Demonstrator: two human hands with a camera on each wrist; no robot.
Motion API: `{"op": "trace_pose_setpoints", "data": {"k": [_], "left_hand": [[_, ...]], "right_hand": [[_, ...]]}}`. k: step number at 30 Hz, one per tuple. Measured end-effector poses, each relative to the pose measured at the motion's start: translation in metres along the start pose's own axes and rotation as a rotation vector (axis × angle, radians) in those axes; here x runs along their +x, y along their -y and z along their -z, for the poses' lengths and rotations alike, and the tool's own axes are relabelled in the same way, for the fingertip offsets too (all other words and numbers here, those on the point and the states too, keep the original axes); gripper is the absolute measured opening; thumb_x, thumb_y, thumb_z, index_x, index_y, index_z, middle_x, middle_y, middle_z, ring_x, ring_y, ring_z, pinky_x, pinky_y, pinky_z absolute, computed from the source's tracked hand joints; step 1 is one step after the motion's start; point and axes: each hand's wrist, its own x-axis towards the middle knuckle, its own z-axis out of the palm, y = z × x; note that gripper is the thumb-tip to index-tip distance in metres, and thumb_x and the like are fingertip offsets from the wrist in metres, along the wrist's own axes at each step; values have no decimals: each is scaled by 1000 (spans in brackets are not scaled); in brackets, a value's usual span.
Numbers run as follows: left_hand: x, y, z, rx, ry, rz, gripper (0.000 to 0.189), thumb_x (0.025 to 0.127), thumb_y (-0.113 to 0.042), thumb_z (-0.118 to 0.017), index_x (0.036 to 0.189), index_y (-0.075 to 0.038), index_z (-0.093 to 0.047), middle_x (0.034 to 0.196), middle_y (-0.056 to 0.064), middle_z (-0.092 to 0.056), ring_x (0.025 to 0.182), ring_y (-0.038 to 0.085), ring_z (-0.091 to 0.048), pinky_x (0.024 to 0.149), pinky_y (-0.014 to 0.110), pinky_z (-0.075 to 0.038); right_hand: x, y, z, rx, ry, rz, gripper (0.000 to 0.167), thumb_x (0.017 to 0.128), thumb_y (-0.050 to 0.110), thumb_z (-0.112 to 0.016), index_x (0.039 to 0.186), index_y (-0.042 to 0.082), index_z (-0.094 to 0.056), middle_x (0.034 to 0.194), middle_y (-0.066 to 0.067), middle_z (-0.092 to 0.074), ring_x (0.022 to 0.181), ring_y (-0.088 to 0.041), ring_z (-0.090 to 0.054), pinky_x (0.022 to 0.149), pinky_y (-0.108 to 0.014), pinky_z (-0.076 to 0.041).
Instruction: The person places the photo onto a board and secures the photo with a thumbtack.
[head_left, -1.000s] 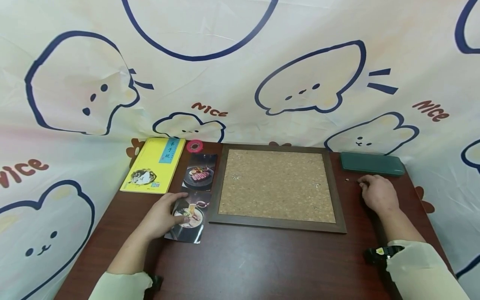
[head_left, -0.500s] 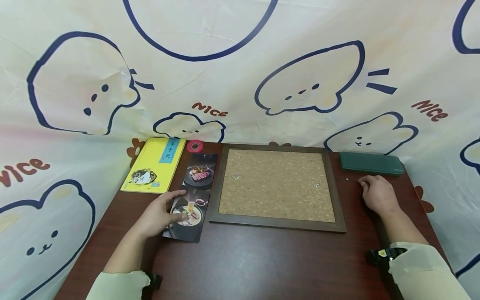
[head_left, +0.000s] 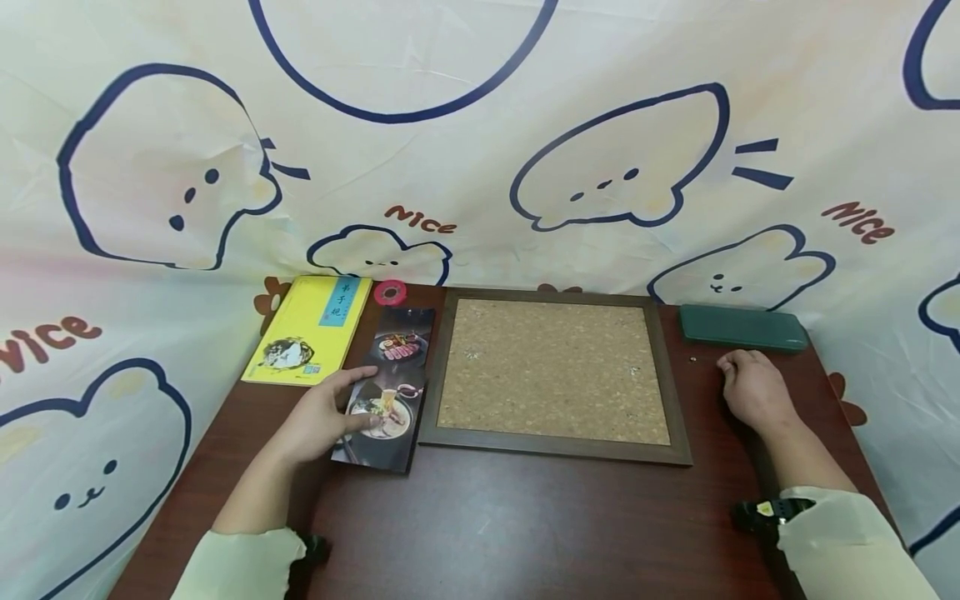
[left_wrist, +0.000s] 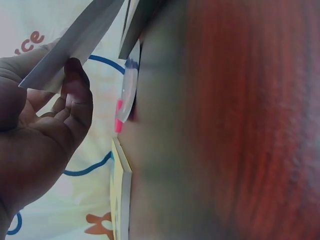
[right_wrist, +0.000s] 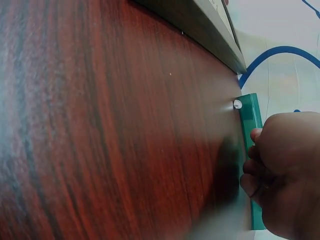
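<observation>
My left hand (head_left: pixel 315 421) holds a photo card (head_left: pixel 396 421) with a noodle bowl on it. Thumb and fingers pinch its left edge, and in the left wrist view the card (left_wrist: pixel 80 42) is tilted and raised off the table. A second photo card (head_left: pixel 405 323), showing sliced meat on a plate, lies behind it, partly covered. My right hand (head_left: pixel 757 390) rests at the right of the table with curled fingers. Nothing shows between them, though their inner side is partly hidden. A small pin (head_left: pixel 693 359) stands just left of it.
A framed cork board (head_left: pixel 555 371) with small clear bits on it lies mid-table. At the back left are a yellow book (head_left: pixel 300 325) and a pink tape roll (head_left: pixel 390 292). A green case (head_left: pixel 742 327) lies behind the right hand. Patterned cloth hangs around the table.
The left hand has lifted the noodle-bowl card and shifted it slightly away and to the right, so it now overlaps the meat card. The right hand stays in place.
</observation>
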Motion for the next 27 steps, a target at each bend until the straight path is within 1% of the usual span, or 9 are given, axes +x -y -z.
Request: {"op": "trace_pose_setpoints", "data": {"k": [4, 8, 12, 20, 23, 27], "left_hand": [[3, -4, 1, -1, -1, -9, 78, 85, -32, -87, 153, -21, -51, 154, 17, -46, 140, 40, -40, 111, 68, -33], [7, -8, 1, -7, -8, -10, 78, 85, -34, -87, 153, -23, -51, 155, 16, -45, 140, 41, -40, 109, 68, -36], [10, -11, -1, -18, -16, -4, 77, 84, -32, -88, 152, -25, -52, 154, 15, -45, 135, 39, -43, 108, 65, -40], [17, -15, -6, -52, -21, 0, 74, 85, -26, -87, 151, -25, -53, 157, 13, -43, 141, 40, -40, 111, 66, -36], [19, -16, -8, -68, -24, 3, 70, 86, -23, -86, 149, -24, -55, 157, 13, -44, 141, 42, -43, 108, 63, -41], [22, -18, -11, -82, -32, 2, 66, 87, -23, -85, 147, -23, -56, 155, 14, -46, 133, 45, -51, 100, 57, -51]], "right_hand": [[0, 3, 0, 18, -12, -14, 24, 109, 7, -46, 111, -12, -60, 108, -34, -60, 104, -53, -57, 90, -66, -44], [-2, 7, 1, 33, -52, 0, 23, 109, 9, -49, 112, -9, -63, 107, -32, -62, 102, -51, -59, 89, -66, -45], [-5, 12, 1, 51, -87, 28, 23, 108, 11, -53, 112, -7, -66, 108, -31, -62, 103, -50, -58, 90, -66, -44], [-8, 17, 1, 70, -102, 20, 25, 108, 16, -55, 114, -5, -68, 113, -31, -62, 107, -51, -57, 92, -67, -44], [-8, 18, 2, 75, -100, 13, 25, 108, 18, -57, 114, -3, -68, 111, -30, -64, 105, -49, -60, 89, -66, -45], [-9, 21, 2, 74, -108, 6, 26, 107, 22, -59, 113, -1, -69, 108, -27, -68, 99, -46, -63, 85, -64, -47]]}}
